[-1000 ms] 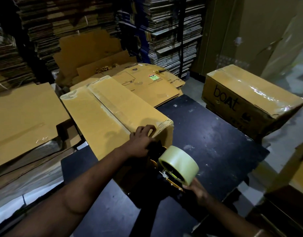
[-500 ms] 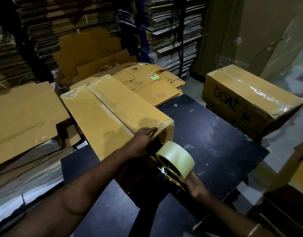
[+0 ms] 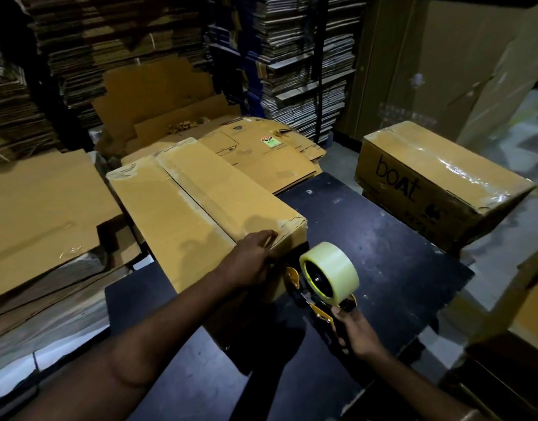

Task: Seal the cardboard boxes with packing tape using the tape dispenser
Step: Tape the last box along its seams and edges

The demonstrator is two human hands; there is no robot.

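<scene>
Cardboard box (image 3: 200, 208), long and flat-topped, lies on a black table (image 3: 398, 253) with a scuffed, dusty matte surface; its far end overhangs the table toward the stacks behind. Box skin is plain tan corrugated board, two top flaps meeting along a centre seam, a glossy strip of clear tape over that seam. Near right corner is crumpled and frayed.

Left hand (image 3: 252, 259) rests at the near end of the seam, fingers bent over the box's top edge and pressing the board there. Right hand (image 3: 357, 332) grips the handle of the tape dispenser (image 3: 320, 302), fingers curled round it. Dispenser frame is yellow-orange metal with black parts; it sits just beside the box's near end face, over the table. Tape roll (image 3: 330, 273) on it is thick, pale and translucent, on a dark hub with a yellow-green ring.

Room is dim, a storage space. Tall stacks of flattened cartons (image 3: 292, 56) fill the back wall, layered edges showing grey and brown. Loose flat sheets of cardboard (image 3: 40, 214) lie piled at left. A flattened carton with a small red and green label (image 3: 272, 143) lies behind the box. At right, off the table, a second closed box (image 3: 437, 183) printed "boAt" in black, its top shiny with wrinkled clear tape.
</scene>
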